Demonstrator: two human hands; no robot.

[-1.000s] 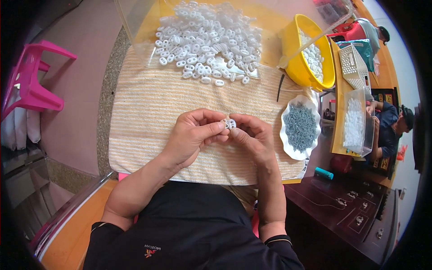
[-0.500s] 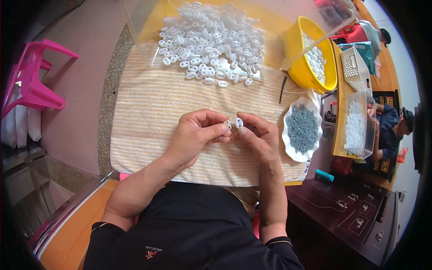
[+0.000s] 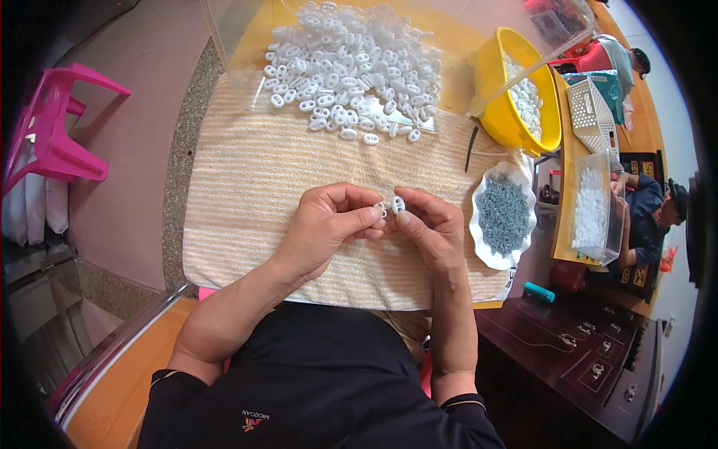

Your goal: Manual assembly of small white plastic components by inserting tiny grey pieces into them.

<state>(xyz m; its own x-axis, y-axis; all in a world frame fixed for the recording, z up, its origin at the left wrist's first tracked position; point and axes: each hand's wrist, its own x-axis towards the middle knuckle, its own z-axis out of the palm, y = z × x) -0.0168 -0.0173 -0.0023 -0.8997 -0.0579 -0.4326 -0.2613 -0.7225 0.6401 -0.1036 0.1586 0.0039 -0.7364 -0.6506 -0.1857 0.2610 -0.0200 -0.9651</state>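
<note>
Over the middle of a striped towel point(image 3: 247, 194), my two hands meet closely. My right hand point(image 3: 431, 226) pinches a small white oval plastic piece with holes point(image 3: 398, 204) between thumb and fingertips, its face toward me. My left hand point(image 3: 334, 217) is closed in a pinch on a small pale piece with loops point(image 3: 384, 210), partly hidden by the fingers. The two pieces are very near each other; whether they touch I cannot tell. Beyond my hands lies a heap of similar white oval pieces point(image 3: 351, 82) in a clear bin. To the right, a white scalloped dish point(image 3: 476, 238) holds many small grey parts point(image 3: 502, 213).
A yellow basin point(image 3: 553, 123) of white pieces stands at the far right. A thin black strip point(image 3: 471, 148) lies on the towel. A pink stool point(image 3: 63, 142) stands on the left floor. At right, another person point(image 3: 649, 217) sits behind a clear box of white pieces point(image 3: 589, 217).
Almost nothing differs. Both hands keep their pinches, and the held pieces have shifted only very slightly.
</note>
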